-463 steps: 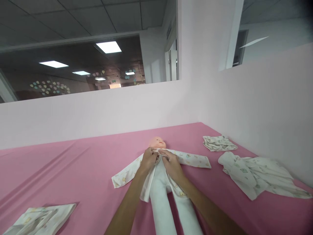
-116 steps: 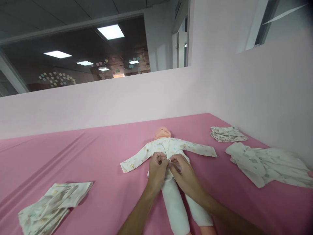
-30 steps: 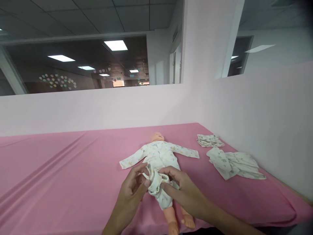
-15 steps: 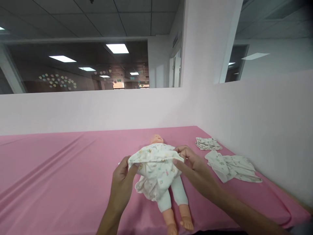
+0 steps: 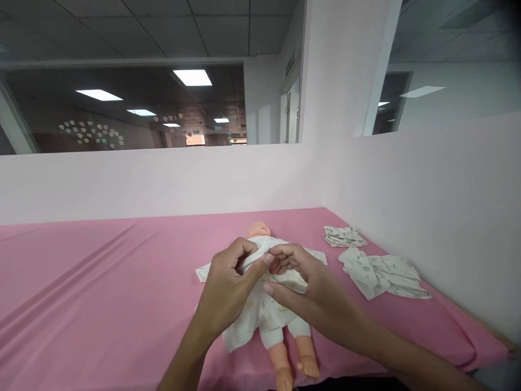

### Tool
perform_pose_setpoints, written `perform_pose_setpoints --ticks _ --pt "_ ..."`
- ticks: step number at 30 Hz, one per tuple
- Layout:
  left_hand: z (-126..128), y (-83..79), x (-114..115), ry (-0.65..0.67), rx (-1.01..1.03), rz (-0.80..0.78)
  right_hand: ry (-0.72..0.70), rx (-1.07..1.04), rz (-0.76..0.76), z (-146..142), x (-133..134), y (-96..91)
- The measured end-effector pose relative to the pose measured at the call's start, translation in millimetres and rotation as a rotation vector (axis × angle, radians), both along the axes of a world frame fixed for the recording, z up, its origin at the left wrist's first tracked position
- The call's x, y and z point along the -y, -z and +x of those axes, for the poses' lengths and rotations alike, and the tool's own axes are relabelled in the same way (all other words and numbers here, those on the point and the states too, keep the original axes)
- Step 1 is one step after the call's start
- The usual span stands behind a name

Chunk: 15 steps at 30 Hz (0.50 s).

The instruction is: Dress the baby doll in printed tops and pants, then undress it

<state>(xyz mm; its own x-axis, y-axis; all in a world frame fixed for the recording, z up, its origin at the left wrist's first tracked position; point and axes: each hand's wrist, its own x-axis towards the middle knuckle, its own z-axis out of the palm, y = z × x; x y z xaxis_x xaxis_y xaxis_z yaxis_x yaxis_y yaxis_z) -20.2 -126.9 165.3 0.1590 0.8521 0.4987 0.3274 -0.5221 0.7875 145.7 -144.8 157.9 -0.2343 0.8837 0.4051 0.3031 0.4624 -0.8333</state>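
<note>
A baby doll [image 5: 259,230] lies on its back, its head toward the wall and its bare feet toward me. White printed baby top [image 5: 254,304] covers its trunk, with sleeves spread to both sides, and white trousers [image 5: 272,336] cover the legs. Over the doll's chest, my left hand [image 5: 232,282] is closed, pinching a gathered fold of the top between thumb and fingers. Beside it, my right hand [image 5: 303,282] curves over the cloth, its thumb apart from the bent fingers. Both hands hide much of the chest.
The doll lies on a pink sheet [image 5: 101,293] spread over a flat surface. To the right are a folded printed cloth [image 5: 345,237] and a looser printed garment [image 5: 385,274]. White walls [image 5: 183,182] with windows stand behind and at the right.
My hands, earlier apart and holding up the top's edge, have come together over the doll's chest. The left keeps a fold; the right has let go. The lower top now lies flatter.
</note>
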Motion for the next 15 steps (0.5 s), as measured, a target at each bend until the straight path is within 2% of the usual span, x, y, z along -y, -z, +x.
perform_pose_setpoints --ticks 3,5,7,9,11,13,15 --pt "-5 -10.4 1 0.051 -0.040 -0.016 -0.008 -0.011 -0.010 1 -7 -5.7" --pt "-5 -18.9 -1 0.073 -0.092 -0.019 -0.060 -0.029 -0.061 1 -12 -8.9" --pt "-2 -25.9 -6 0.052 -0.173 0.008 -0.183 -0.094 -0.186 1 -17 -11.4" --pt "3 -27.9 -11 -0.038 -0.245 0.079 -0.299 -0.232 -0.337 -1 -21 -12.2" --pt "10 -23.0 -10 -0.188 -0.260 0.157 -0.348 -0.404 -0.455 -4 -24 -10.8" --pt "16 -13.1 -3 -0.320 -0.239 0.190 -0.340 -0.550 -0.508 -8 -26 -7.8" --pt "20 -2.8 8 -0.344 -0.241 0.135 -0.274 -0.615 -0.482 -13 -25 -4.7"
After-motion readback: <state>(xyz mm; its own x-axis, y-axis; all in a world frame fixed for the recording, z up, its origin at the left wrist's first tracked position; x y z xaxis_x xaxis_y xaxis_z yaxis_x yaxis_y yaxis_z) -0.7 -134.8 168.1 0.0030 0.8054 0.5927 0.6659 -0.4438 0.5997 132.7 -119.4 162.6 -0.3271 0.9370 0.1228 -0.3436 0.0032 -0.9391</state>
